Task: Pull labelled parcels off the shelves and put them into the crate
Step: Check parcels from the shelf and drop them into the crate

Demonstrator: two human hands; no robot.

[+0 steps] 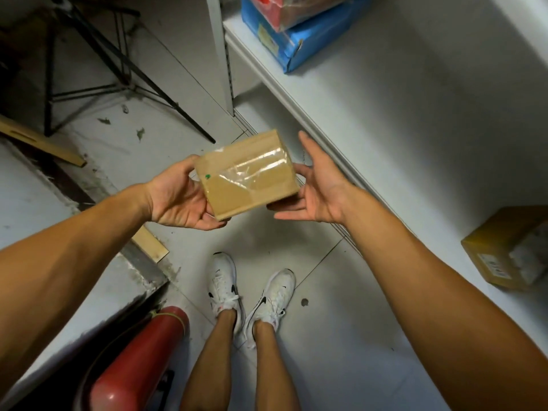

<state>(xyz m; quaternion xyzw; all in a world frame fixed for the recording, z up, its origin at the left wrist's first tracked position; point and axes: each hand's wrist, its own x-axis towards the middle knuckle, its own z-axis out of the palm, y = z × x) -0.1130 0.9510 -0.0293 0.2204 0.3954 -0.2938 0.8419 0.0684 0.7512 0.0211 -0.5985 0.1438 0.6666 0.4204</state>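
Parcel (249, 176), a small brown cardboard box w/ shiny clear tape and a tiny green dot on it, is up in the air in front of the person, above the floor, between both hands. Left hand (181, 197) holds it: thumb on the left end, fingers curled under the bottom. Right hand (320, 188) is loose and flat, palm up, fingers straight; fingertips touch the box's right end and lower edge, thumb sticks up clear of it. No curl round the box on that side.

White shelf (400, 114) is on the right, w/ its edge just beside the right hand. Blue package (308, 40) sits far back on it w/ a red and brown pack (284, 10) on top. Yellow-brown box (504, 247) w/ a white label sits on the shelf near the right arm, well apart from the held parcel.

Down below: two white shoes (252, 295) on the grey tile floor. Red cylinder (142, 360) lies bottom left. Black stand legs (118, 69) top left, and a wood strip (38, 140) by the step.
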